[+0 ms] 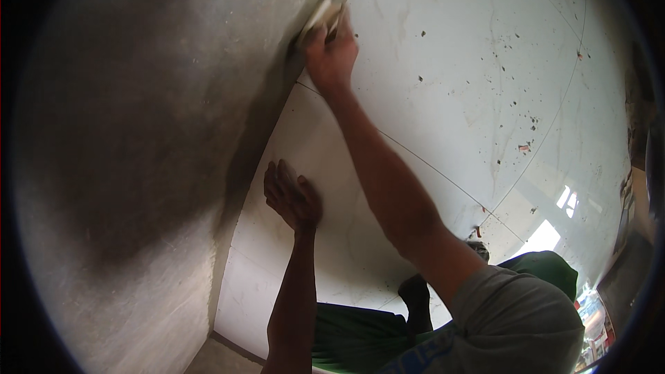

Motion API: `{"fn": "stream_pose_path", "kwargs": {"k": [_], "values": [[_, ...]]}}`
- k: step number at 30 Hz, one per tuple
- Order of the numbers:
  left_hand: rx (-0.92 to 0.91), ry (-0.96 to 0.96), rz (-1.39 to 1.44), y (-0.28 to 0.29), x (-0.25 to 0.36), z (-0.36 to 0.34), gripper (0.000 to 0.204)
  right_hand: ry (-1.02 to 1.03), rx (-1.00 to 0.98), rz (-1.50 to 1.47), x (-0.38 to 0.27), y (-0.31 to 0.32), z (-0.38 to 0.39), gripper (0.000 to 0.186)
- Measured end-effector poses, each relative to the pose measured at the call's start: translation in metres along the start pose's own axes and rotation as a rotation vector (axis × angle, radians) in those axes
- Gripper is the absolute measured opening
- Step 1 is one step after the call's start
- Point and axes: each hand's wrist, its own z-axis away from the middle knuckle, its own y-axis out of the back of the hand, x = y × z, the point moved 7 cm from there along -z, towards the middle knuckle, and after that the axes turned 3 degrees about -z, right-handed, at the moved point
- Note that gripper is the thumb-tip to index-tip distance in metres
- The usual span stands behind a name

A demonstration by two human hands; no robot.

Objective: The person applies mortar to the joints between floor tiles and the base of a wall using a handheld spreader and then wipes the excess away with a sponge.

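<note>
Smear at 12, crops from 4 round to 9, specks unresolved at 2.
Right hand [332, 55] at 12 is blurred, and so is the pale piece [319, 18] in its grip; can't ID the piece or make out exact finger contact. Left hand [296, 199], just off center toward 8: palm side hidden. Left forearm [291, 305] runs off the bottom edge between 6 and 7; green trousers [350, 336] clip at 6, gray sleeve [523, 308] at 5. Dark shape [415, 298] at 5 is partly covered, foot or not unclear. Debris specks [515, 103] at 2: too small. Clutter [594, 315] at 4 and wall [138, 118] at 9: cut by black rim.
</note>
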Motion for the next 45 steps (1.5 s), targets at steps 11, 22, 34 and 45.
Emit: {"fn": "stream_pose_path", "kwargs": {"k": [11,22,34,45], "values": [[0.030,0.002,-0.018,0.002,-0.002,0.000,0.065,-0.283,-0.157,-0.020,0.006,0.002,-0.063,0.038],[0.034,-0.040,-0.049,0.007,-0.001,0.004,0.056,-0.103,-0.105,0.033,-0.003,-0.003,-0.044,0.044],[0.031,-0.031,-0.059,0.008,-0.006,0.010,0.058,0.252,-0.075,-0.009,-0.055,-0.011,0.061,0.065],[0.045,0.004,-0.021,0.006,-0.007,0.002,0.064,0.149,-0.078,-0.072,-0.046,-0.005,0.012,0.065]]}}
